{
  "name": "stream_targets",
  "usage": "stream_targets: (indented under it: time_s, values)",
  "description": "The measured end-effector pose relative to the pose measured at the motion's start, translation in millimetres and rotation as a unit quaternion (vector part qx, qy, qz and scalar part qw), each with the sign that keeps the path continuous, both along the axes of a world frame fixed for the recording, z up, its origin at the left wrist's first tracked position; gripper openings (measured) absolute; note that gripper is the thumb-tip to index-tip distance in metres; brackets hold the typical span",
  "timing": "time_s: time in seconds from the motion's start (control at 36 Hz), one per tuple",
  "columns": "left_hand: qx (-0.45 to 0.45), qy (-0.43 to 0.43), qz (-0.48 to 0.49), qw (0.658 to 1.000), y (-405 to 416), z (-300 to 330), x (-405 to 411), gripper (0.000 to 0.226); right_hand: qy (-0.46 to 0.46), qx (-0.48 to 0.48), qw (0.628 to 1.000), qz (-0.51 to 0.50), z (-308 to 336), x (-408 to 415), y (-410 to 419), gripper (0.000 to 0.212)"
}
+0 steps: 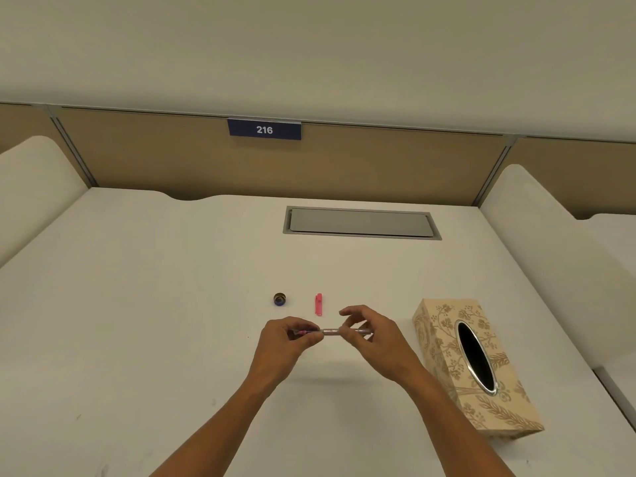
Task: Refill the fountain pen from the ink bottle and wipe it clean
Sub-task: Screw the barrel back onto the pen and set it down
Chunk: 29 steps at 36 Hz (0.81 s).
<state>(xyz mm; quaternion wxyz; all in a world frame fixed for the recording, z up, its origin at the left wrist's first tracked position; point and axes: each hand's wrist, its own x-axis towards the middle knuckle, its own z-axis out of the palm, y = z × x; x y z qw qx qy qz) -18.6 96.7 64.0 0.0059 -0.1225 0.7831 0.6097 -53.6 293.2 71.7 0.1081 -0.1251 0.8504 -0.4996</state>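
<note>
Fountain pen [331,331] held level above the counter [172,304], near centre: left hand [287,342] fingers pinch its left end, right hand [370,333] fingers pinch its right. Pink cap [318,304] and ink bottle [279,299] just beyond; tissue box [444,339] right.

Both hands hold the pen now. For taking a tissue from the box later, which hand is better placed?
Probably the right hand: the tissue box lies just beside it, on its side of the pen. The left hand would have to cross over.

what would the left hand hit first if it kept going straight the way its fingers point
Probably the right hand: the left hand points rightward along the pen, which both hands hold. Depth looks similar, so nothing else lies between.
</note>
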Motion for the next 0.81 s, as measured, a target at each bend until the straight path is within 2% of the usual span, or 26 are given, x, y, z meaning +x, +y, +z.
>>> stream_targets:
  time_s: [0.11, 0.44, 0.64, 0.72, 0.81]
  values:
    - [0.003, -0.001, 0.000, 1.000, -0.2, 0.0, -1.0, 0.008, 0.021, -0.009, 1.000, -0.002, 1.3, 0.1, 0.6, 0.030]
    - [0.002, 0.013, 0.000, 1.000, -2.0, 0.6, -1.7, 0.006, 0.024, -0.012, 0.999, -0.019, -2.2, -0.9, -0.5, 0.006]
    - [0.004, 0.017, 0.000, 1.000, -1.3, -0.4, -1.7, 0.005, 0.047, 0.006, 0.999, -0.019, -5.0, -2.6, -0.7, 0.012]
    - [0.007, 0.017, 0.004, 1.000, -0.6, -1.0, -2.2, 0.006, 0.063, 0.013, 0.998, -0.003, -3.3, -3.4, 0.9, 0.006]
    - [0.010, 0.017, 0.012, 1.000, 0.3, -0.7, -2.5, 0.006, 0.068, 0.017, 0.997, 0.016, -4.3, -3.0, 2.5, 0.012]
